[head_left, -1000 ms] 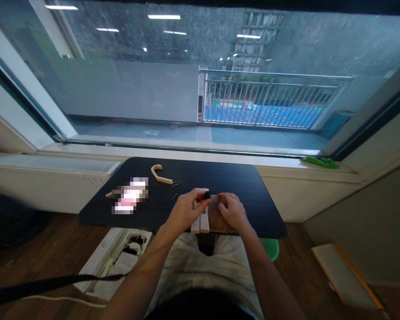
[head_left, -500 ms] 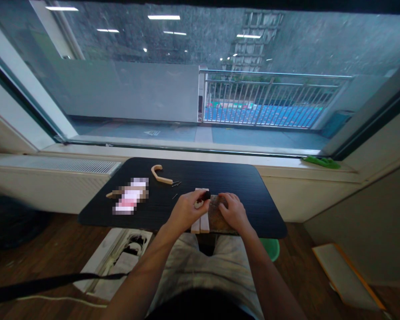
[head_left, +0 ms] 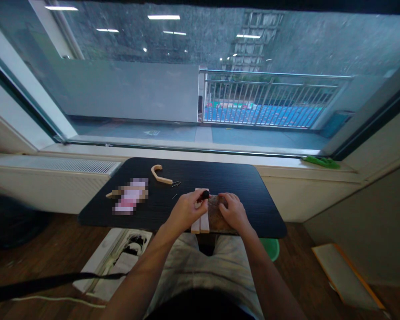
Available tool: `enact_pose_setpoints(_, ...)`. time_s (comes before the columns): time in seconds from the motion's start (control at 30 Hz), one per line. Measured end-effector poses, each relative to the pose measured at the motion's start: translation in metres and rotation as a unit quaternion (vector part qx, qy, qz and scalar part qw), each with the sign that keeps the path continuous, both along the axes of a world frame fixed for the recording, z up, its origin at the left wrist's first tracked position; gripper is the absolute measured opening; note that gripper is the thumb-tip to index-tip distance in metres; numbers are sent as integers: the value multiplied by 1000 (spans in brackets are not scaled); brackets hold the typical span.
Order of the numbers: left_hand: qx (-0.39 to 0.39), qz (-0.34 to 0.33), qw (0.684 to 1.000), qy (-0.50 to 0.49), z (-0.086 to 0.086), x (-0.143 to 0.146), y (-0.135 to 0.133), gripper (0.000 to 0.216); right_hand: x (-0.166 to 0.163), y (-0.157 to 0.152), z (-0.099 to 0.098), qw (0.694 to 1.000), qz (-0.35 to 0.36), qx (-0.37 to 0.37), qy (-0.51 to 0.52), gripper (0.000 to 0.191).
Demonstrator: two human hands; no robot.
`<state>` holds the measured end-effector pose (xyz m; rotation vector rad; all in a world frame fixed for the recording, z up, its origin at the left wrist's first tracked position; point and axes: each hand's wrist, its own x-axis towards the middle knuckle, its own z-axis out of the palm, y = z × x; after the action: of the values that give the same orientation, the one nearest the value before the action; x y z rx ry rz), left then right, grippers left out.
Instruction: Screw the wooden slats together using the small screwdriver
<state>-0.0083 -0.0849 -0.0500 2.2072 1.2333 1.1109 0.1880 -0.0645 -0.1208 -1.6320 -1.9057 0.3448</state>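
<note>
My left hand [head_left: 187,210] is closed in a pinch around a small black-tipped object [head_left: 205,194], whose kind I cannot make out. It is just above two pale wooden strips [head_left: 204,224], which lie side by side at the near edge of the table. Beside them is a flat, mottled brown piece [head_left: 217,218]. My right hand [head_left: 235,212] rests on its right part, thumb spread away from the fingers. Farther off lie a hook-shaped wooden piece [head_left: 160,178] and several thin screws or nails [head_left: 176,183].
The dark table [head_left: 213,171] stands below a large window. A pixelated item [head_left: 131,195] lies on its left side. A green cloth [head_left: 321,162] is on the sill at right. Under the table's right edge shows a green bin [head_left: 271,250]; a white box [head_left: 115,262] sits lower left.
My left hand and the black-tipped object have shifted slightly left, along the wooden strips. My right hand stays in place on the brown piece.
</note>
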Motion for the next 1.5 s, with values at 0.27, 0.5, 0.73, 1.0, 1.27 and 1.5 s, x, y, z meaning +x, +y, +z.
enact_pose_setpoints(0.27, -17, -14, 1000, 11, 2, 0, -2, 24, 1, 1, -3, 1000, 1, 6, -12, 34)
enact_pose_setpoints(0.5, -1, -27, 999, 19, 0, -2, -2, 20, -8, -9, 31, 985, 29, 88, 142, 31)
enact_pose_setpoints(0.73, 1, -50, 998, 43, -3, -2, -6, 20, -27, -20, 66, 967, 148, 72, 195, 26)
enact_pose_setpoints(1.0, 75, 296, 949, 81, -23, -113, -1, 27, -26, -20, 60, 972, 143, 95, 162, 25)
enact_pose_setpoints(1.27, -116, 464, 832, 281, -59, -168, -9, 37, -28, -18, 64, 967, 181, 107, 143, 27)
enact_pose_setpoints(1.5, -5, 410, 901, 142, -54, -147, -14, 33, -26, -20, 66, 969, 180, 98, 138, 27)
